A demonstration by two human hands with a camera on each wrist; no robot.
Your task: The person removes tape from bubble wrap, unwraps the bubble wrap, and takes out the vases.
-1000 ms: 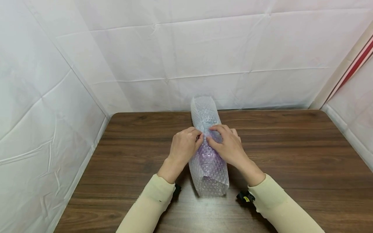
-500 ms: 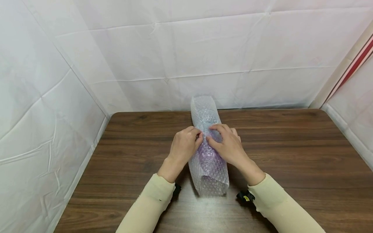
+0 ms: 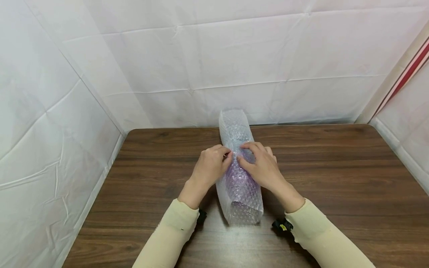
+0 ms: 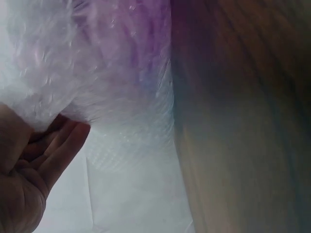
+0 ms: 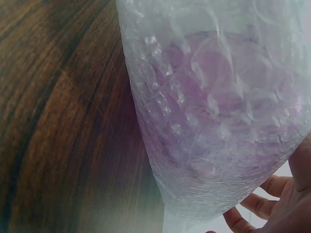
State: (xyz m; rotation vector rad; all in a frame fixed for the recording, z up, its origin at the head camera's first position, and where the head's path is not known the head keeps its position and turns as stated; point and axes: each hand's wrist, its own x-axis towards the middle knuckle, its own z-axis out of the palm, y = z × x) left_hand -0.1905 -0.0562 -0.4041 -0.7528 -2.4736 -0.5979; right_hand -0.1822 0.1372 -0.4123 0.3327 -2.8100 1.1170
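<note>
A long bundle of bubble wrap lies lengthwise on the table, wrapped around something purple and pale blue. Its far end reaches the back edge. The purple part inside shows blurred through the bubbles in both wrist views; its kind is hidden. My left hand pinches the wrap at the middle of the bundle's top, between thumb and forefinger; in the left wrist view those fingers meet the film's edge. My right hand rests on the bundle's upper right side, thumb and forefinger apart, fingers loosely bent against the wrap.
The brown wood-grain table extends to both sides of the bundle. White sheeting stands behind and to the left of it. A dark wrist device hangs under the right sleeve, and another under the left.
My left hand shifts very slightly to the left, and the wrap's near left side bulges a little outward with it. The right hand stays in place.
</note>
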